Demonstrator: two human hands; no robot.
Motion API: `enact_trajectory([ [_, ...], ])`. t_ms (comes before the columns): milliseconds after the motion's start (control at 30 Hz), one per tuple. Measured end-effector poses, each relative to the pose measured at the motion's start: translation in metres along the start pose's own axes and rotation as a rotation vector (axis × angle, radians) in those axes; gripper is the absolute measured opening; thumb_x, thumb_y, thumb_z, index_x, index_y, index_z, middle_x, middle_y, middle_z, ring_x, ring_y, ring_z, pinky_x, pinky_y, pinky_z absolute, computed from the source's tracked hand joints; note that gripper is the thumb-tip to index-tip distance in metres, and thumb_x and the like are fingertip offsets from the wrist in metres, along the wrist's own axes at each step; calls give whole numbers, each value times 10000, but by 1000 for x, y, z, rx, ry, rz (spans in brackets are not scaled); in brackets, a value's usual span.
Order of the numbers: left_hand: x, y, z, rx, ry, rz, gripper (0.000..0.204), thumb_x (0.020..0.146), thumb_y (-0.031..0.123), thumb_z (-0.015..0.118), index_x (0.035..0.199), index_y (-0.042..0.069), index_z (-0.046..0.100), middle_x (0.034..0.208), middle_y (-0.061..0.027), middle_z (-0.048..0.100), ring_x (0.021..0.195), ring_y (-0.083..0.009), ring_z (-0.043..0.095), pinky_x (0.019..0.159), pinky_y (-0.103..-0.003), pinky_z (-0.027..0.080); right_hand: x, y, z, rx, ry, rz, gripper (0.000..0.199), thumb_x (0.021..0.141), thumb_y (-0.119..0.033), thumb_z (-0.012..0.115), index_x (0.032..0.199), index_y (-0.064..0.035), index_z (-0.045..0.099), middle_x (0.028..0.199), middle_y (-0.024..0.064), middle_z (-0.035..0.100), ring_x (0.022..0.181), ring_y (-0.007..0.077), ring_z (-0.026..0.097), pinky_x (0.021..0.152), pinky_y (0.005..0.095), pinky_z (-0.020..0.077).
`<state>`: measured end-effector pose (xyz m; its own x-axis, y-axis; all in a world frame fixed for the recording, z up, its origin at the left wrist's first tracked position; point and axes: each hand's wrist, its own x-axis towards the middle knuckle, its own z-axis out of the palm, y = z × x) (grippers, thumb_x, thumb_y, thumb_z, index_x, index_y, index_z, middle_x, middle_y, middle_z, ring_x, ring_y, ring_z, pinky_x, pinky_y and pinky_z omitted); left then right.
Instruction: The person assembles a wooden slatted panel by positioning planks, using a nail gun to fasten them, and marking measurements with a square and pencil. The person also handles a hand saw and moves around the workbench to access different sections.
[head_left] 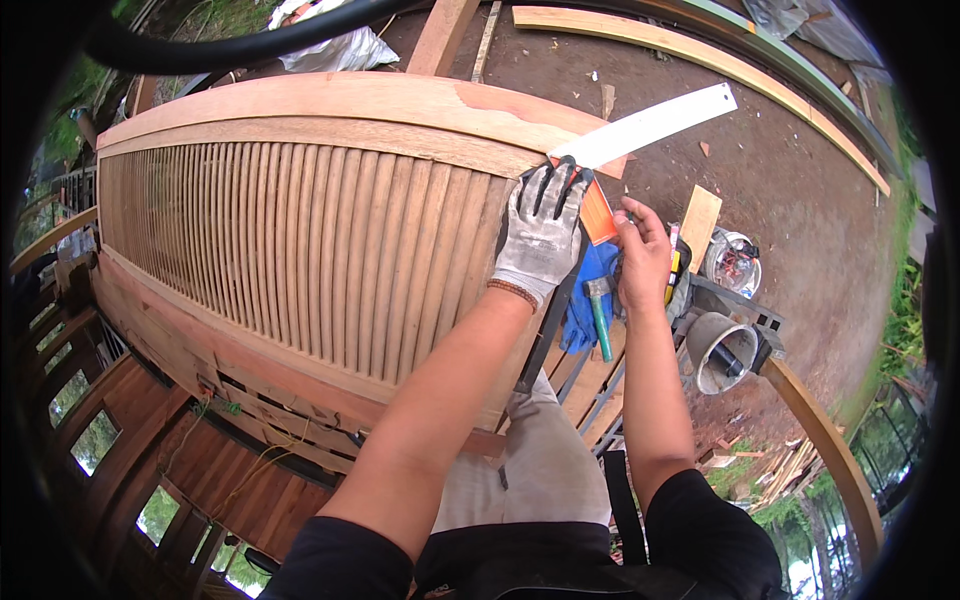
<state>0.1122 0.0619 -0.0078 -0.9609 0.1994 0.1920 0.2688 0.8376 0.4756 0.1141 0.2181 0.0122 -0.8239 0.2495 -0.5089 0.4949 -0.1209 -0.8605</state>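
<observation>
My left hand (543, 225), in a grey and black work glove, holds a carpenter's square against the right end of a slatted wooden panel (330, 250). The square's white blade (650, 128) points to the far right, past the panel's end. Its orange handle (598, 212) slants down beside my glove. My bare right hand (645, 245) is just right of the handle, thumb and fingers pinched together. A small dark thing shows at the fingertips, too small to name. The gloved thumb is hidden.
Below my right hand lie a green-handled hammer (601, 315) and a blue cloth (578, 325). To the right stand a grey bucket (708, 355) and a white pail (735, 265), near a small board (699, 225). A long timber (700, 70) crosses the dirt ground beyond.
</observation>
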Motion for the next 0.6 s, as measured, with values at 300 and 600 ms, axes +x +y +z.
enact_trajectory([
  [300,-1,0,3,4,3,-17,596,838,209,638,1406,84,509,1500,-178,414,1386,-373,372,1146,-570,269,40,-74,22,-100,-331,-266,230,997,-172,632,1145,3,645,830,12,635,753,87,604,672,229,488],
  [600,-2,-1,6,5,15,-7,562,836,219,648,1365,69,531,1462,-194,437,1378,-375,382,1142,-569,269,72,-71,65,-272,-470,-216,187,1005,-229,621,990,-46,657,761,-21,614,687,58,571,597,229,467],
])
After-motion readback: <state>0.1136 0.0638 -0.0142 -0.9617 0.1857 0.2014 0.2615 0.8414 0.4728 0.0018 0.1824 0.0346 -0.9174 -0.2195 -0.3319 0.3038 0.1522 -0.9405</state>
